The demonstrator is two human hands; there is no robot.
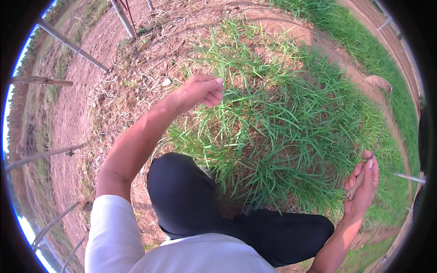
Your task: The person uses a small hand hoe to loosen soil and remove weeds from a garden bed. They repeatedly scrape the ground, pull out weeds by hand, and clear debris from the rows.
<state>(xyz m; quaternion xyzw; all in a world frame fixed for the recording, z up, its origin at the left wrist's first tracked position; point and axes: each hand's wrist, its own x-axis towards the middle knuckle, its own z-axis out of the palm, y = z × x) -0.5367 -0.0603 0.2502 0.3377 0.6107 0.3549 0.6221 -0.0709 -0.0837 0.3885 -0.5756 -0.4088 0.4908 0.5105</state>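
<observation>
My left hand [203, 91] hovers over the left side of a clump of long green grass [273, 118]. Its thumb is stretched out and its fingers are loosely bent, with nothing visible held in them. On the right, my right hand [362, 186] is closed around the wooden handle of a hand tool [357, 184]. A thin dark metal shaft extends from that handle, away from me. Near the shaft's far end is a rounded brown shape [378, 83]; whether it is the tool's head or a clod, I cannot tell.
My bent knees in black trousers [191, 195] are close to the near grass. Dry straw and reddish soil [150, 59] border the left. Several poles, one grey [75, 48], stand along the left and far left. Another grass strip [337, 27] runs along the far right, past a bare soil path.
</observation>
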